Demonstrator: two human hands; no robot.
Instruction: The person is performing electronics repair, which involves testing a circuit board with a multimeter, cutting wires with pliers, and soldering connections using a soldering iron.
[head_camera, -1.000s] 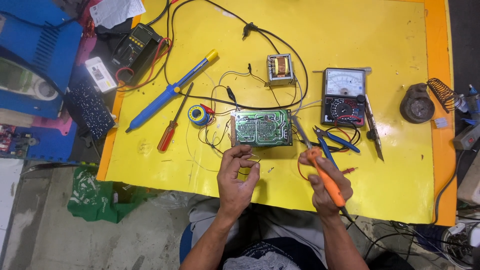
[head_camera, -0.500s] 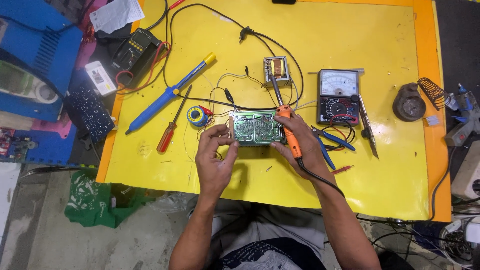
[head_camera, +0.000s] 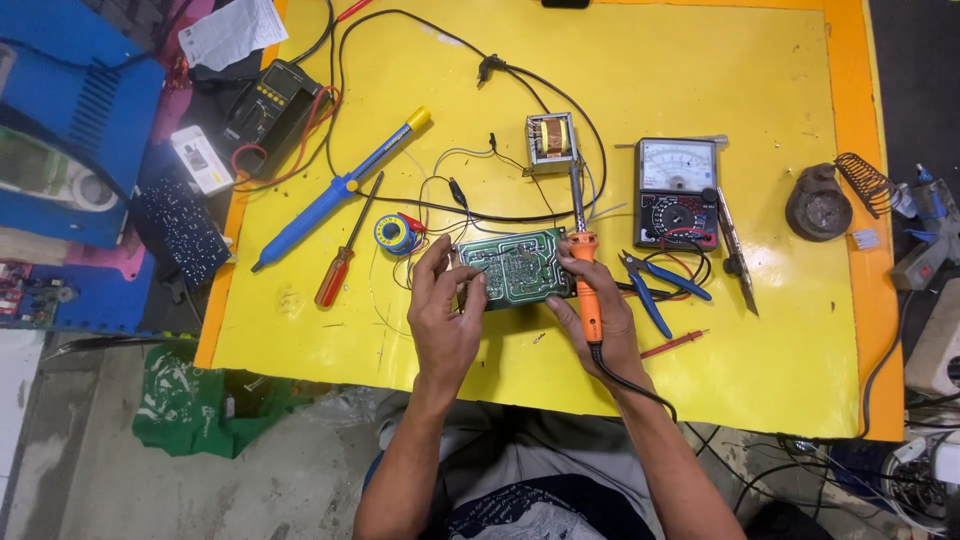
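Observation:
A green circuit board (head_camera: 518, 266) lies on the yellow table (head_camera: 700, 80), solder side up. My left hand (head_camera: 443, 318) grips the board's left edge with fingers and thumb. My right hand (head_camera: 597, 318) holds an orange-handled soldering iron (head_camera: 587, 285) upright along the board's right edge, its metal tip pointing away from me toward a small transformer (head_camera: 551, 138). The iron's black cord runs back past my right wrist.
Around the board lie a solder spool (head_camera: 394, 233), a red screwdriver (head_camera: 341, 257), a blue desoldering pump (head_camera: 338, 190), blue pliers (head_camera: 655, 285), tweezers (head_camera: 735, 250), an analog multimeter (head_camera: 677, 193), a digital multimeter (head_camera: 266, 108) and an iron stand (head_camera: 835, 198). Blue boxes (head_camera: 70, 120) sit left.
My right hand has brought the soldering iron from the table's near side up to the board's right edge and turned it upright. My left hand has moved onto the board's left edge.

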